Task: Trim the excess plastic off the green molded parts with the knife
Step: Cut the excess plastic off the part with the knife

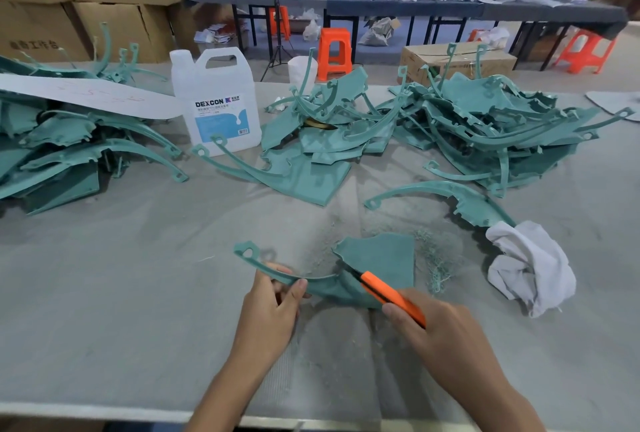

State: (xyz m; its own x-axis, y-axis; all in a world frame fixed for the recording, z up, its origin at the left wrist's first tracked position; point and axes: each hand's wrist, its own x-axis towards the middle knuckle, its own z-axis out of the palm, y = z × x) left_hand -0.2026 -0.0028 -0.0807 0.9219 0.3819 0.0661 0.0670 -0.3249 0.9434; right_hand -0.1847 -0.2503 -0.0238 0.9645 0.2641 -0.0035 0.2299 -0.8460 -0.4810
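Note:
A green molded part (381, 260) with a flat plate and a long curved arm hovers just above the grey table, near the front centre. My left hand (270, 307) pinches the curved arm between thumb and fingers. My right hand (440, 331) grips an orange utility knife (388, 293), whose tip rests against the notched inner edge of the plate. Fine green shavings (434, 265) lie on the table just right of the part.
Heaps of green parts lie at the left (69, 147), centre (322, 133) and right (495, 126); one loose part (450, 199) lies nearer. A white jug (218, 102) stands behind. A crumpled white cloth (530, 265) sits at the right. The table's front edge (104, 409) is close.

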